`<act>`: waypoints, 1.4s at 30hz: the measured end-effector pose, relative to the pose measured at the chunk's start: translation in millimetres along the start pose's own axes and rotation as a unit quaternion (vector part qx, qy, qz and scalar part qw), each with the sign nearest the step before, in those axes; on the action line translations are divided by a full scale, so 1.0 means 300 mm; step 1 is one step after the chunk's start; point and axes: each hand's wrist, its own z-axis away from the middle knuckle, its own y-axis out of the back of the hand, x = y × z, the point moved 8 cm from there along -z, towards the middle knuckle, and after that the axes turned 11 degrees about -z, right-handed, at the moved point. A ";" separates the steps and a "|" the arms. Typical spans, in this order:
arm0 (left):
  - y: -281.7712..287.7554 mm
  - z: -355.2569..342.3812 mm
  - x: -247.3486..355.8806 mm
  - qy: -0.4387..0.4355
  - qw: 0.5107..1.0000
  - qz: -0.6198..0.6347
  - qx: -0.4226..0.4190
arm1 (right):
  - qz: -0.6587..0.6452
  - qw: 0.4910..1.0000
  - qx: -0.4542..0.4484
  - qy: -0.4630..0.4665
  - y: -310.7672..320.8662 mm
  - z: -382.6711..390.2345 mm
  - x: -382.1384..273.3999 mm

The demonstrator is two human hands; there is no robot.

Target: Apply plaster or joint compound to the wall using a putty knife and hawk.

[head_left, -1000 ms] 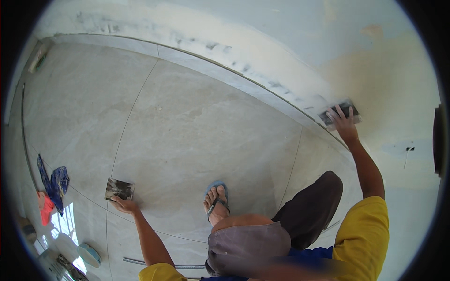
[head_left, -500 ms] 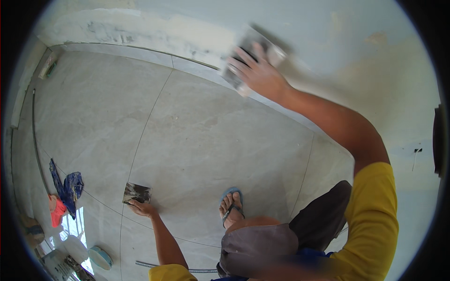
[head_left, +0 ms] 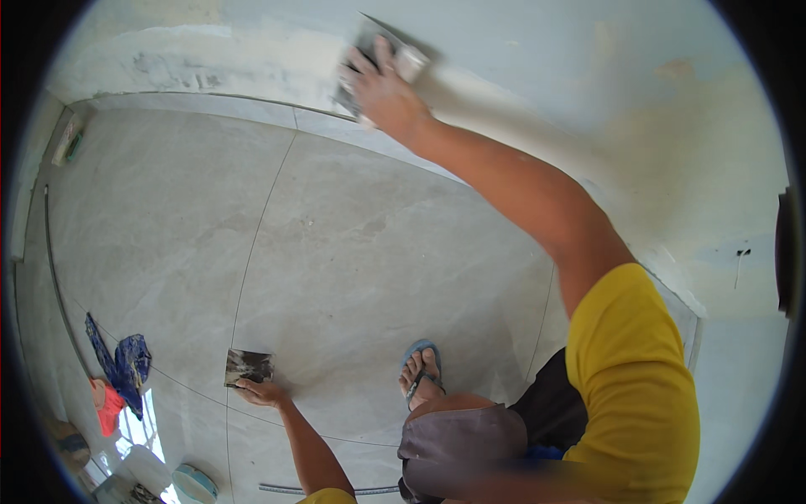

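Note:
My right hand (head_left: 388, 99) reaches far forward, its fingers spread over the back of a plastering trowel (head_left: 367, 40) and closed on it. That flat metal blade, streaked with whitish plaster, lies against the lower wall (head_left: 277, 63) just above the skirting; its handle is hidden under my hand. Down at the left, my left hand (head_left: 262, 392) grips the near edge of a square metal putty blade (head_left: 249, 366). Dark and pale smears of putty cover its face. It is held above the floor tiles, apart from the wall.
My sandalled foot (head_left: 421, 370) rests on the tiled floor (head_left: 378, 244). At the left lie a blue crumpled bag (head_left: 132, 365), a red cloth (head_left: 106, 405) and a long dark rod (head_left: 55, 269). A light-blue tub (head_left: 195, 483) stands near the lower left. Wires protrude from the right wall (head_left: 742, 254).
My right hand has swept the trowel leftward and farther up along the wall. My left hand, with the putty blade, sits slightly lower in view.

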 end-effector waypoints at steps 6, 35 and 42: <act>-0.004 -0.019 -0.016 -0.033 0.998 -0.042 0.025 | -0.009 0.998 -0.064 -0.023 -0.221 0.835 0.226; -0.506 0.879 1.374 0.199 0.787 0.245 -0.530 | -0.209 0.904 -0.184 -0.324 -0.243 2.966 0.655; -0.210 1.387 1.859 0.178 0.640 0.038 -0.747 | -0.674 0.541 0.076 -0.497 0.404 2.549 0.767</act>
